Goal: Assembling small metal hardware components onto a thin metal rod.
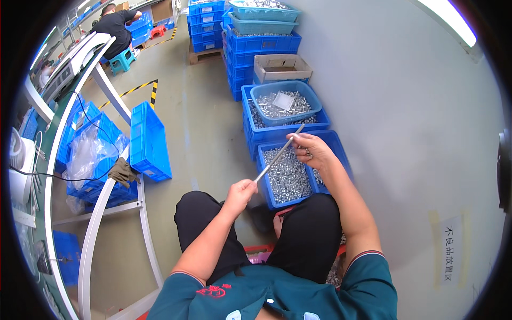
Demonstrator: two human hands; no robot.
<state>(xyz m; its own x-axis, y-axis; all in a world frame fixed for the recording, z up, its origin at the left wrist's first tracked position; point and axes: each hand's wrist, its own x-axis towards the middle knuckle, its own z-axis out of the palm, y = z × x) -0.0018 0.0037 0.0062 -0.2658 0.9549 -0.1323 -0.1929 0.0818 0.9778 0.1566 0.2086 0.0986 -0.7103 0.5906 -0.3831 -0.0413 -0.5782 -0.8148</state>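
Your rod (278,156) slants over the bin (291,203): your left grip (239,197) pinches its near end just left of the bin, your right grip (313,151) pinches toward its far end above the bin, apparently steadying it. The bin's metal parts (289,180) seem placed for easy reach.

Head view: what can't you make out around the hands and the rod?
In the head view:
- Rod: its near end is hidden in the left hand.
- Small metal parts: too small to tell their exact shape; some are covered by the right forearm.
- Seated co-worker: hands too small and far off to make out.
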